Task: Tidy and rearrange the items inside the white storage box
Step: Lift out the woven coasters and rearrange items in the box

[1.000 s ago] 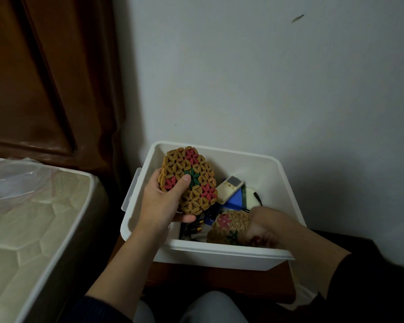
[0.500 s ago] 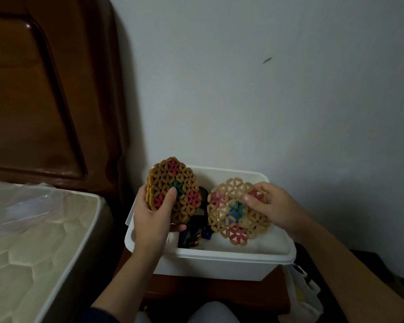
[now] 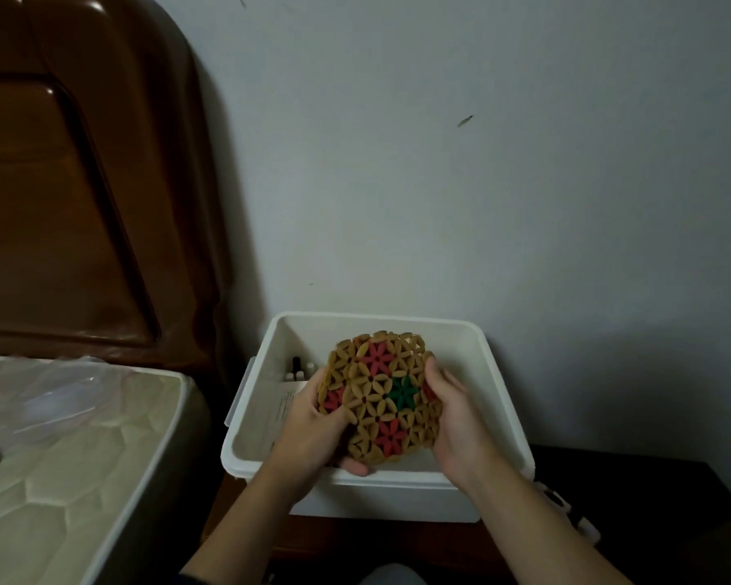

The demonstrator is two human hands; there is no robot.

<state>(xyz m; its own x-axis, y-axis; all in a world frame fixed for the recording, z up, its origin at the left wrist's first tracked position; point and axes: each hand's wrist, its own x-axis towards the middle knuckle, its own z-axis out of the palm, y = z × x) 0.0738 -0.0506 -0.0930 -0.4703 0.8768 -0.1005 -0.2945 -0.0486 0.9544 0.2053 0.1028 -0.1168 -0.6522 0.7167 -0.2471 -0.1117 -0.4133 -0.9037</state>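
Above the white storage box, both hands grip a woven trivet with red and green flowers. Left hand curls round its left edge, thumb on top; right hand clasps the right edge. Small bottles and a paper sheet lie inside the box, beside the mattress.
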